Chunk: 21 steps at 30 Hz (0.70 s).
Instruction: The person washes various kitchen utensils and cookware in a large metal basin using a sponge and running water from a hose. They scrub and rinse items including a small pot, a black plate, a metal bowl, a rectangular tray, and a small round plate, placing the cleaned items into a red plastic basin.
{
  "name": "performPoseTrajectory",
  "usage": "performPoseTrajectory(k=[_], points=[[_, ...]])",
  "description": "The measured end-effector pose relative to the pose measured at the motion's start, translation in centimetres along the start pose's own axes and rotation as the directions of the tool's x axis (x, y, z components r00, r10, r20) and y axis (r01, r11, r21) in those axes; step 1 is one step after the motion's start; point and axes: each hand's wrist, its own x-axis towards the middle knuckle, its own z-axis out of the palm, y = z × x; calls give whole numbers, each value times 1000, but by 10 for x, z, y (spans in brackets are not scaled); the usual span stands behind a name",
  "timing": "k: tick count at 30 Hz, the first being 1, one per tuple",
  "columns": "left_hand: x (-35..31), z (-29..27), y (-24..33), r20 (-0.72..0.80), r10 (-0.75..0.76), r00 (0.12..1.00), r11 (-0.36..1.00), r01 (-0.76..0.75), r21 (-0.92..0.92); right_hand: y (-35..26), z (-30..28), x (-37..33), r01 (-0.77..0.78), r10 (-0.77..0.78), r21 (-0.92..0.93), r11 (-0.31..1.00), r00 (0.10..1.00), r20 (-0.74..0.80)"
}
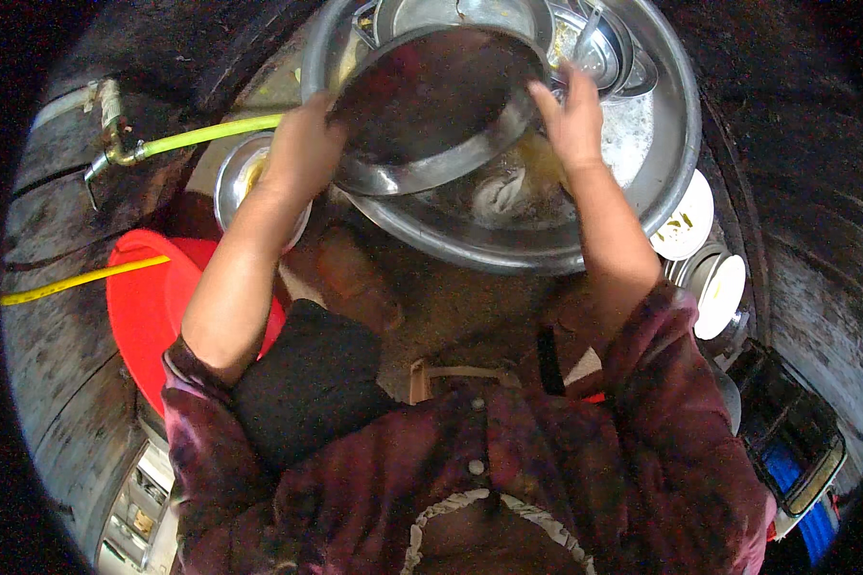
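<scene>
A round steel pan [431, 105], tilted on its side, hangs over a large steel basin [676, 115] on the ground. My left hand [302, 149] grips the pan's left rim. My right hand [571, 115] holds its right rim, fingers over the edge. The basin holds soapy water, a pale cloth [499, 192] and several steel dishes [594, 48] at the back.
A steel bowl [235, 177] sits left of the basin under a green hose [211, 134] from a brass tap [110, 153]. A red tub [144, 297] lies lower left with a yellow hose [77, 280]. White plates [695, 216] stack at the right, above a blue-and-black crate [796, 450].
</scene>
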Motion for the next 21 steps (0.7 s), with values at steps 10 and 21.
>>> performPoseTrajectory(k=[10, 21], points=[[-11, -14, 2, 179, -463, 868, 747, 491, -449, 75, 60, -130, -52, 286, -282, 958, 262, 922], [-14, 5, 16, 494, -398, 773, 564, 631, -532, -132, -11, -18, -1, -266, 451, 892, 806, 529]])
